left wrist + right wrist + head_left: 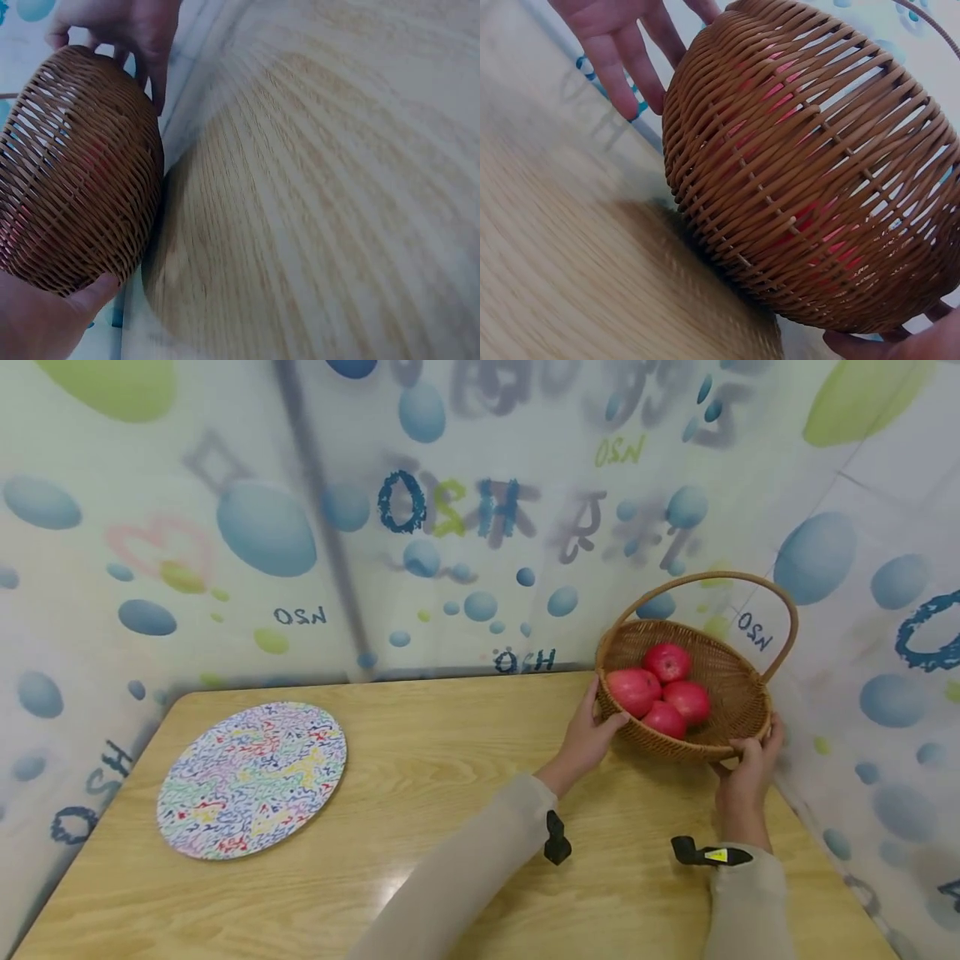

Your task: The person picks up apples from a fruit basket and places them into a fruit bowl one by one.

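Note:
A brown wicker basket (723, 689) with a tall arched handle tilts toward me at the table's back right, several red apples (667, 662) inside. My left hand (587, 735) holds its left side, thumb on the rim; the right wrist view shows fingers of this hand (622, 45) stretched out beside the weave. On the other side, my right hand (746, 777) grips the front right of the rim, thumb over the edge. In the left wrist view the right hand's fingers (155, 79) bend around the basket. A dark shadow lies under the wicker.
An oval board (255, 781) with a multicoloured scribble pattern lies on the left of the light wooden table (420, 752). A wall covering (465, 560) with blue and green bubbles and lettering rises right behind the table's back edge and along both sides.

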Demonstrator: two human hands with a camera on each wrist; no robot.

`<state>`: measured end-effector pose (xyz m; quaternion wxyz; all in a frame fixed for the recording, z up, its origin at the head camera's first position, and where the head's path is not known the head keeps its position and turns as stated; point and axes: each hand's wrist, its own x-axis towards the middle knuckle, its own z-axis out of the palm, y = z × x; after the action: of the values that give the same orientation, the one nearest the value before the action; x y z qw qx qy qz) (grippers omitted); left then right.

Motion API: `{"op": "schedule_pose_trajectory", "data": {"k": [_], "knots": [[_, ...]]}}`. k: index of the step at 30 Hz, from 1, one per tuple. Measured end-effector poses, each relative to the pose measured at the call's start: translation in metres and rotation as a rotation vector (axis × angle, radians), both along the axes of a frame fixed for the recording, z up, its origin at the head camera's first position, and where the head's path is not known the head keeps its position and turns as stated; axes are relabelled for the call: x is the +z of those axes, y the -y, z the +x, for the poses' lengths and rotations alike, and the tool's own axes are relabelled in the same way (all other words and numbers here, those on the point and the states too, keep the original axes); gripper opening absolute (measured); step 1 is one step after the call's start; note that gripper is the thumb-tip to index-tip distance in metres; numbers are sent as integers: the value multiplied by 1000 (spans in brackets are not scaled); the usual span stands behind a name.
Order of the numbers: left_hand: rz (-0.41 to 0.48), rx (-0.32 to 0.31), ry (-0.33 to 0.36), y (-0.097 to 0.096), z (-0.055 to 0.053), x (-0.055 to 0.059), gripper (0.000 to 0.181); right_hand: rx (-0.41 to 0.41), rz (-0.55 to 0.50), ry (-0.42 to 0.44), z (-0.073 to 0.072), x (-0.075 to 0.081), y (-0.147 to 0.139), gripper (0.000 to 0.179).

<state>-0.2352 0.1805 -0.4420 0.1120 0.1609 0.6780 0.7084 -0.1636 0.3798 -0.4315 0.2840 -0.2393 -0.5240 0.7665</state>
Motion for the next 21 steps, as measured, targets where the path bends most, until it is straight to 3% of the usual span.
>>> {"op": "schedule_pose_trajectory", "data": {"k": [5,12,21], "knots": [[6,29,57,8,7,-1,78,22,34,24,-1,-2,6,74],[39,93,56,24,13,-4,78,82,111,124,-4,-3,16,64],[72,143,76,48,22,-4,78,145,177,153,-9,-3,33,68]]}}
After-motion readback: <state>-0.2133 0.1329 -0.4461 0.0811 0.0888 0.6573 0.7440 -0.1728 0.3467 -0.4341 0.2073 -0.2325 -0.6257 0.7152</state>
